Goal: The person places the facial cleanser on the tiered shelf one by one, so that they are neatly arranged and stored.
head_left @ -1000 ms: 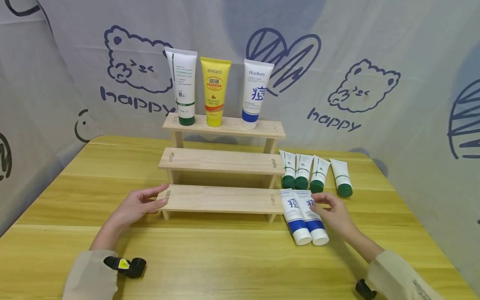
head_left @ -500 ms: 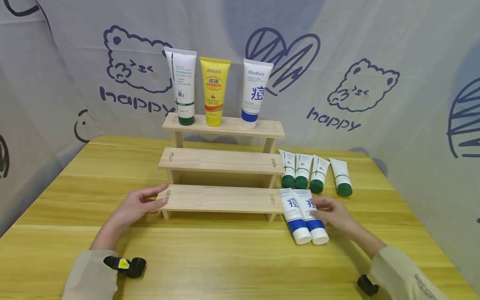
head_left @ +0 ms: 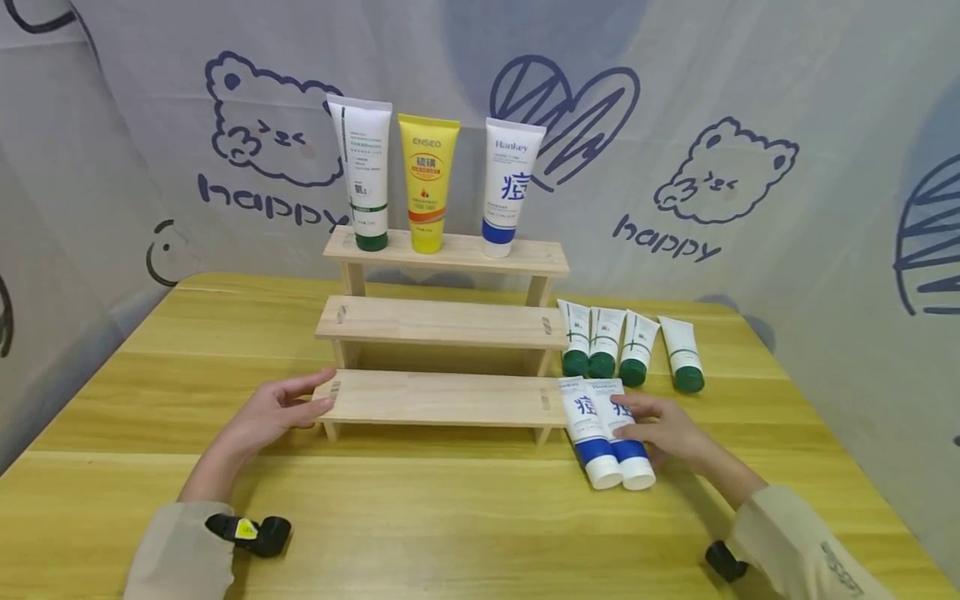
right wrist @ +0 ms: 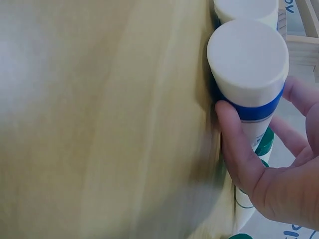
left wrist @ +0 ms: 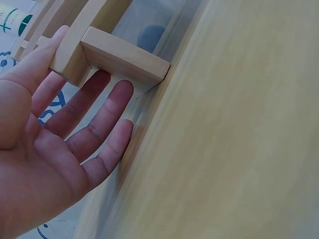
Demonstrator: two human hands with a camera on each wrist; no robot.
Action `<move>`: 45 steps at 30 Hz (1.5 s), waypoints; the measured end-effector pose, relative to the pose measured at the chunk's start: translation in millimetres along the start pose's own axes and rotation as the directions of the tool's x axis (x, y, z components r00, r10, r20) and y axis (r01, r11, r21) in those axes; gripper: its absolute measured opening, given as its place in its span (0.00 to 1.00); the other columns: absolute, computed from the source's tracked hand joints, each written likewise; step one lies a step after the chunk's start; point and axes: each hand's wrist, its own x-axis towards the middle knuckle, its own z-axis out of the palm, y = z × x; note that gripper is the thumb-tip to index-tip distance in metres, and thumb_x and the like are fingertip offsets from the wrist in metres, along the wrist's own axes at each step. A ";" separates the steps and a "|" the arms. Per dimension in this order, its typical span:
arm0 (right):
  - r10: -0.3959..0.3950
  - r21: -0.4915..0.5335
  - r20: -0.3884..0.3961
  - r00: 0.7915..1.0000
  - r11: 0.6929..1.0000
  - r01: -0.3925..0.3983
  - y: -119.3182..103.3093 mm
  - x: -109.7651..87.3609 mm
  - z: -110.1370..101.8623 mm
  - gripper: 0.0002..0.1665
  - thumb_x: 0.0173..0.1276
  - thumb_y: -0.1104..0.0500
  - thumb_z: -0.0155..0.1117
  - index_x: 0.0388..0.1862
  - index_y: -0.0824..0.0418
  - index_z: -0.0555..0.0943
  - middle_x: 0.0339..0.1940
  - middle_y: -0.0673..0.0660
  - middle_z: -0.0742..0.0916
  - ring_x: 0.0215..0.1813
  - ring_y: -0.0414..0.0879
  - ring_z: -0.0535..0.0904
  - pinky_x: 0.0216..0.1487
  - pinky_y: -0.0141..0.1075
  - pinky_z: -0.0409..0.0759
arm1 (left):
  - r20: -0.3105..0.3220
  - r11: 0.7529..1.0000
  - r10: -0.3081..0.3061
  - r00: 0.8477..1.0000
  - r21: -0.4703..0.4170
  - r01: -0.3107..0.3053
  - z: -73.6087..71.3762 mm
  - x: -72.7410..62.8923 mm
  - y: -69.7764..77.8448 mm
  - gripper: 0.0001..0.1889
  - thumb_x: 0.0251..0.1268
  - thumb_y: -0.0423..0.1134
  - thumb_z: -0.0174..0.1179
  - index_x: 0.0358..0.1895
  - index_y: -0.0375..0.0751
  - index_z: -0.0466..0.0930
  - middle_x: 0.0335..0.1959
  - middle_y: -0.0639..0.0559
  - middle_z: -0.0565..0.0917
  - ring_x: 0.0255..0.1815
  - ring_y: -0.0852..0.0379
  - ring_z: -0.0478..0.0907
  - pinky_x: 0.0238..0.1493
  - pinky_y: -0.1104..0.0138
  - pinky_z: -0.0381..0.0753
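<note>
My left hand [head_left: 273,410] is at the left end of the wooden three-step display stand [head_left: 442,398]. Its thumb and index finger straddle the lowest board's end, while the other fingers [left wrist: 102,119] spread loosely below. On the right, my right hand [head_left: 663,429] grips the outer of two white-and-blue cosmetic tubes [head_left: 621,433], between thumb and fingers near the blue band. This tube's white cap [right wrist: 248,54] faces the right wrist camera. The other white-and-blue tube [head_left: 587,429] lies against it, its upper end by the stand's lowest step.
Three tubes stand caps-down on the top step: white-and-green [head_left: 362,171], yellow [head_left: 426,183] and white-and-blue [head_left: 512,183]. Several small white tubes with green caps [head_left: 604,342] lie right of the stand. A printed cloth [head_left: 697,100] hangs behind the table [head_left: 360,525].
My right hand has slid slightly down the outer white-and-blue tube toward its cap, its fingers reaching further round it. The left hand has stayed at the stand.
</note>
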 end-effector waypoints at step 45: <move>-0.170 0.283 -0.252 0.953 0.928 0.241 -19.2 -7.4 -17.3 0.43 0.58 0.71 0.57 0.70 0.56 0.51 0.54 0.65 0.67 0.40 0.45 0.72 0.20 0.39 0.77 | 0.005 1.000 -0.002 1.000 0.008 0.002 -0.8 0.2 0.6 0.28 0.63 0.41 0.55 0.64 0.33 0.61 0.63 0.33 0.60 0.53 0.40 0.67 0.41 0.64 0.76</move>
